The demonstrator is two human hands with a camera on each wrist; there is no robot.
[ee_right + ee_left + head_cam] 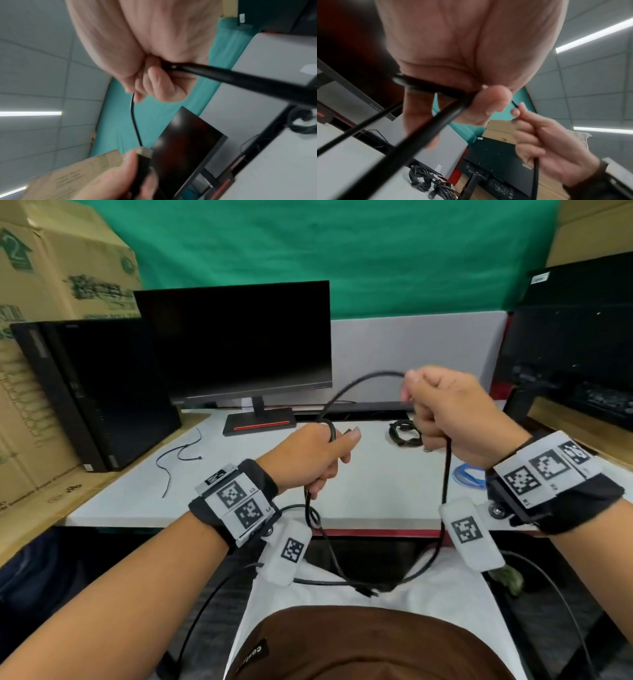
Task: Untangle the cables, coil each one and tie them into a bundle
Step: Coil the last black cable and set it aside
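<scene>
A thick black cable (346,392) arcs between my two hands above the white desk (205,494). My left hand (318,453) grips loops of it together with its plug end (145,162), thumb along the top. My right hand (445,412) is closed in a fist round the same cable (240,79), held higher and to the right. From both hands the cable hangs in a long loop (428,556) down to my lap. In the left wrist view the cable (426,129) runs across my palm.
A coiled black cable (406,433) lies on the desk behind my right hand, a blue coil (469,475) near my right wrist, a thin black wire (171,460) at the left. A monitor (236,344), a computer tower (89,392) and cardboard boxes (51,268) stand behind.
</scene>
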